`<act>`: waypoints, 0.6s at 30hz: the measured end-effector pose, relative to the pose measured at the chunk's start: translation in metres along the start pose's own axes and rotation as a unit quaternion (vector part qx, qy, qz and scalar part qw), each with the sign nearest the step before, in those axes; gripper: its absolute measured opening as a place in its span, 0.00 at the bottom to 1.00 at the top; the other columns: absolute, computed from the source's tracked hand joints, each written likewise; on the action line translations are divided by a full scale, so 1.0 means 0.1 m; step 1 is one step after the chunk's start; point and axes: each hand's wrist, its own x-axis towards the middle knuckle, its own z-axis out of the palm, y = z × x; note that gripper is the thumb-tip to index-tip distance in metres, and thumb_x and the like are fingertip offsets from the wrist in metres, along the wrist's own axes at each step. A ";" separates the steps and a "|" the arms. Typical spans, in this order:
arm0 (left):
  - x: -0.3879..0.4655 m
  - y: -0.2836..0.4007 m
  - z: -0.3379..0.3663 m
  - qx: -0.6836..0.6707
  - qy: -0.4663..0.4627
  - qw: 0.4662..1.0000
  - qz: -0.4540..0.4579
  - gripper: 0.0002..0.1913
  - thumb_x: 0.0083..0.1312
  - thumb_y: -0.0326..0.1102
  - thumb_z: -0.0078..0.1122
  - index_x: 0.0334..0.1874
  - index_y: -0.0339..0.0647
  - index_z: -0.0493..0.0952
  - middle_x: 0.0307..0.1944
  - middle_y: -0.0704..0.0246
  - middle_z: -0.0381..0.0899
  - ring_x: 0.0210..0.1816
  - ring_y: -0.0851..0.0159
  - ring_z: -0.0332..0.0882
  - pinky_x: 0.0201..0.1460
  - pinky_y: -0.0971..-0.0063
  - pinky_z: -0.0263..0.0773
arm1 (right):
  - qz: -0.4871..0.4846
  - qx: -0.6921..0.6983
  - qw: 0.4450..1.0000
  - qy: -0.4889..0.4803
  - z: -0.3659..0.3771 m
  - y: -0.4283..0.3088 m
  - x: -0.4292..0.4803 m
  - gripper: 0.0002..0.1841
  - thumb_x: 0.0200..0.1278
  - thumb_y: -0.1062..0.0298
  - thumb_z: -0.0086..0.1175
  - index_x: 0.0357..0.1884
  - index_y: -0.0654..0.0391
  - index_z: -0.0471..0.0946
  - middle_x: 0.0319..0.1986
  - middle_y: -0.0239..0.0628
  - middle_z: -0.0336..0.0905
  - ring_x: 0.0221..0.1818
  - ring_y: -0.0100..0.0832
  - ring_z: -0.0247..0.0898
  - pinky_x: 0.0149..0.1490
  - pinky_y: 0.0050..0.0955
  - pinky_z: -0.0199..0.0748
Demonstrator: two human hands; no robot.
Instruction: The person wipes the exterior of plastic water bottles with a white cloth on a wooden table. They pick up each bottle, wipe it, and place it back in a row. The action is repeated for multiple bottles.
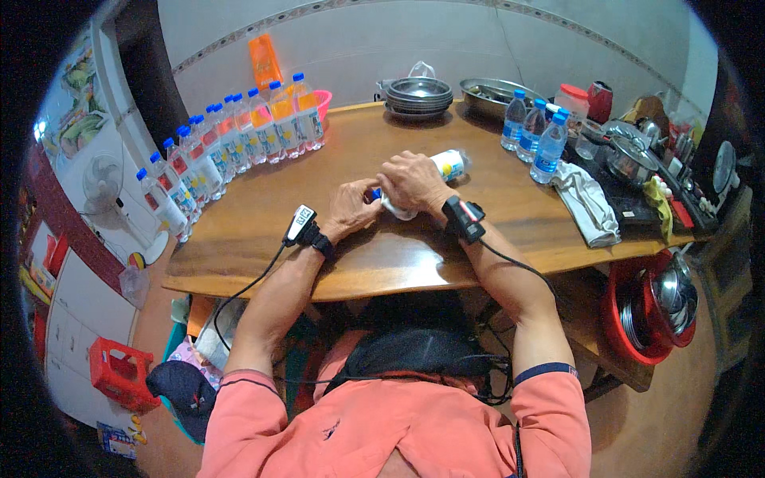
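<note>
A plastic bottle (449,165) with a white, yellow and blue label is held tilted, nearly lying, above the middle of the wooden table (358,263). My right hand (415,182) wraps around its body from above. At its neck, the fingers of my left hand (352,206) pinch the blue cap (376,194). Part of the bottle is hidden under my right hand. Whether the cap is loose from the neck cannot be seen. Both wrists wear strapped devices with black cables.
Capped labelled bottles (254,134) line the table's left side. Blue-capped water bottles (547,149) stand at right, near a white cloth (588,206) and a lidded pot (630,158). Stacked metal plates (419,95) and a metal basin (499,95) sit at the back. Red basins (615,334) are below right.
</note>
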 end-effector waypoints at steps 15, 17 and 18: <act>0.13 -0.06 0.05 -0.087 -0.051 0.995 0.008 0.18 0.72 0.41 0.64 0.57 0.34 0.85 0.42 0.60 0.91 0.43 0.65 0.88 0.48 0.68 0.81 | 0.413 -0.053 0.909 -0.004 -0.48 1.07 -0.43 0.24 0.72 0.52 0.48 0.34 0.62 0.88 0.37 0.59 0.87 0.42 0.62 0.85 0.51 0.55 0.82; 0.17 -0.09 0.02 -0.092 -0.073 0.993 0.015 0.17 0.73 0.40 0.63 0.56 0.34 0.85 0.41 0.63 0.90 0.41 0.68 0.86 0.47 0.69 0.81 | 0.387 -0.100 0.916 -0.011 -0.44 0.91 -0.30 0.25 0.73 0.52 0.48 0.33 0.62 0.89 0.35 0.57 0.88 0.39 0.58 0.88 0.48 0.55 0.85; 0.19 -0.11 0.02 -0.100 -0.086 0.991 0.018 0.17 0.73 0.40 0.63 0.56 0.34 0.85 0.40 0.65 0.90 0.41 0.69 0.85 0.47 0.70 0.81 | 0.354 -0.096 0.930 -0.022 -0.42 0.80 -0.24 0.24 0.74 0.52 0.48 0.33 0.62 0.89 0.35 0.56 0.89 0.40 0.56 0.88 0.49 0.54 0.85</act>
